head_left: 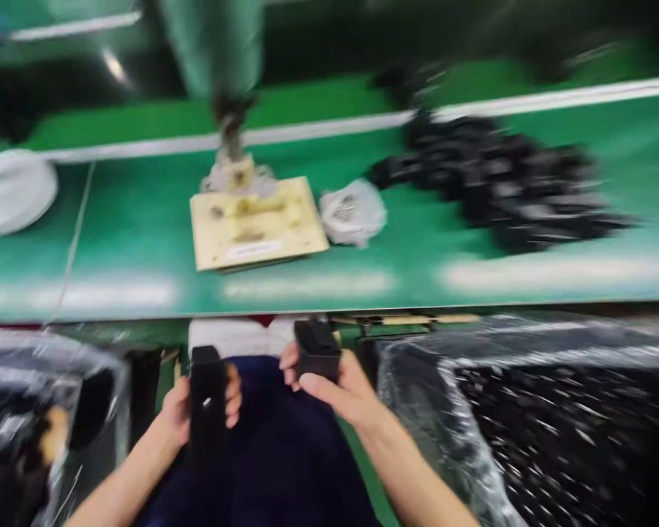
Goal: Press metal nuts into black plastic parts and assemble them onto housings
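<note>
My left hand is closed around a long black block-like part, held upright with a small bright spot on its face. In my right hand sits a shorter black box-shaped part, gripped between thumb and fingers. Both hands are in front of my lap, below the bench edge, and apart from each other. Ahead on the bench lies a cream fixture board with raised blocks and a white label. Beside it is a white bag with small pieces inside, blurred.
A green bench runs across the view. A pile of black parts lies on its right, a white round object at far left. A machine column hangs above the fixture. Plastic-lined bins of dark parts flank me, including the right bin's liner.
</note>
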Demonstrator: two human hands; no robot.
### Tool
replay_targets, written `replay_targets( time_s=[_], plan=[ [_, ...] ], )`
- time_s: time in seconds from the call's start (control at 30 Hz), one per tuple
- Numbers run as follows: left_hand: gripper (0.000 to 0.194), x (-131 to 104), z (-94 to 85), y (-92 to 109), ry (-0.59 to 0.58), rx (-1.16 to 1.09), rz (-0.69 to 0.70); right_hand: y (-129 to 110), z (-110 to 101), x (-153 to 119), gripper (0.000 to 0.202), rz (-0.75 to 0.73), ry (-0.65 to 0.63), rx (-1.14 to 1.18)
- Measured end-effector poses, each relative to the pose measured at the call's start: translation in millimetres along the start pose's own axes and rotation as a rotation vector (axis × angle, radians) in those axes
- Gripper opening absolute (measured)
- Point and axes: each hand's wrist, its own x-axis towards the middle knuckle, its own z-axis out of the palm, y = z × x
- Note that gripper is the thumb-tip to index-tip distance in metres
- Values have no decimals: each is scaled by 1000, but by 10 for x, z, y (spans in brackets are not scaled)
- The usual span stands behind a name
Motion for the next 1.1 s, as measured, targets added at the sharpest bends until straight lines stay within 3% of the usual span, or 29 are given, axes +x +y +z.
replay_targets(
  time_s=[0.1, 0.2, 0.3, 0.47, 0.7, 0.9, 1.1],
  plan=[
    [71, -249, -246, -130, 159, -188, -9, -34, -71, 117, 29, -169, -47, -595],
    [55, -275, -250, -167, 312, -233, 57, 6, 80, 85, 30, -320, -111, -972],
    [52, -278, -207, -158, 449, -234, 12, 46, 240, 91, 24, -369, -251, -1182],
    [60, -321, -186, -171, 585, -226, -202, 52, 399, 296, 21, -275, -511, -1324],
    [56, -332, -74, -229, 679, -180, -256, 30, 596, 441, 16, -215, -865, -1436],
    [54, -334, -78, -238, 760, -262, -491, 45, 694, 456, 21, -323, -930, -1617],
    [53, -268, -123, -240, 743, -384, -608, 156, 808, 440, 25, -485, -875, -1756]
  ],
)
